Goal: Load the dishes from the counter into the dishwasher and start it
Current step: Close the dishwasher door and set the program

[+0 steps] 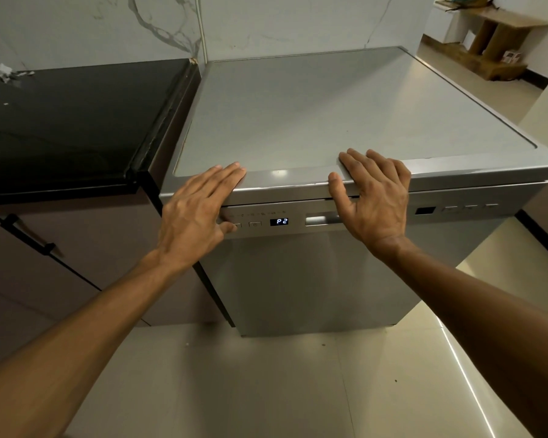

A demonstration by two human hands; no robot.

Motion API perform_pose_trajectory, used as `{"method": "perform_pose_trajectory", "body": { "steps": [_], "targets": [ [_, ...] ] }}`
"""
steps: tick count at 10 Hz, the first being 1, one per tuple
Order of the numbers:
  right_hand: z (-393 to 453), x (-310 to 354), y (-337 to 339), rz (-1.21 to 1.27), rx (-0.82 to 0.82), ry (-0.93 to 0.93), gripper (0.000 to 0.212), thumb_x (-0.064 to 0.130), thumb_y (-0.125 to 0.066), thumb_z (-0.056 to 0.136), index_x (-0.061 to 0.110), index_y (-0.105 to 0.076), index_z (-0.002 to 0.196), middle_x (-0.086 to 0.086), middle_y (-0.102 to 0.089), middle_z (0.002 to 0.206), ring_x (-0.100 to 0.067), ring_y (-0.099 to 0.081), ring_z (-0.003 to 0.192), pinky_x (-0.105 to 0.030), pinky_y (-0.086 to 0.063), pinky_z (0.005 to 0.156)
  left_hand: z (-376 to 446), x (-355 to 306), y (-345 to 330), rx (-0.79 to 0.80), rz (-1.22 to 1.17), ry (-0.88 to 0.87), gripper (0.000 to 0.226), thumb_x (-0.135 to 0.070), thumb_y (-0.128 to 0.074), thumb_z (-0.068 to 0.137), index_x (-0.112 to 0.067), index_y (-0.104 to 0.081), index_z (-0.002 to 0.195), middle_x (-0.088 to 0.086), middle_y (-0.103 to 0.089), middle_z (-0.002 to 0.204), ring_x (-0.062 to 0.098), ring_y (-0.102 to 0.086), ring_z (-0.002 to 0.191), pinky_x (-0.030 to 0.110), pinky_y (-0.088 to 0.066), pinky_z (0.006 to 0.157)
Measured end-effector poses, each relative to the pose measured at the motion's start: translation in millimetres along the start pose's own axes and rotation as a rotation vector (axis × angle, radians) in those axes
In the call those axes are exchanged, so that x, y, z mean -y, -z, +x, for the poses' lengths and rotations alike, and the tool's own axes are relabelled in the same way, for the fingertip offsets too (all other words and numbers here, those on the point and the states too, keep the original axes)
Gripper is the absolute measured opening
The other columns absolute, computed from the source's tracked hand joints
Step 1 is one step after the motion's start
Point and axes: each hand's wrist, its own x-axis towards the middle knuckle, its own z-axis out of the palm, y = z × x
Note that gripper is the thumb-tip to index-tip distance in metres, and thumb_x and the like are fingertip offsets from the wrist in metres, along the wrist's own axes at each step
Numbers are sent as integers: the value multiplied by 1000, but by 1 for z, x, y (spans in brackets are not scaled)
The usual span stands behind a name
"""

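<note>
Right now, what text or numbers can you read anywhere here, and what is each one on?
"P2": lit display on the dishwasher control panel.
Small symbols above the panel buttons: too small to read.
Right-side buttons: markings blurred, unreadable.

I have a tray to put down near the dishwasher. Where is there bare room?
The dishwasher top is bare from the marble wall forward to both hands. The black counter is bare apart from white scraps at its back left corner. The front edge is crowded: left hand, right hand.
</note>
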Motion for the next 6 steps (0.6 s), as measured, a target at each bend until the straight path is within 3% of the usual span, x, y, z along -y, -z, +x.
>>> {"method": "perform_pose_trajectory", "body": {
  "steps": [6],
  "targets": [
    [1,1,4,12,76,-16,51,55,-40,97,22,-63,129,4,-61,133,-18,-48,130,-38,-27,111,0,-2,-2,23,14,20,106,-35,-89,63,-19,-32,151,1,-39,153,21,-36,141,37,-19,116]
  ]
}}
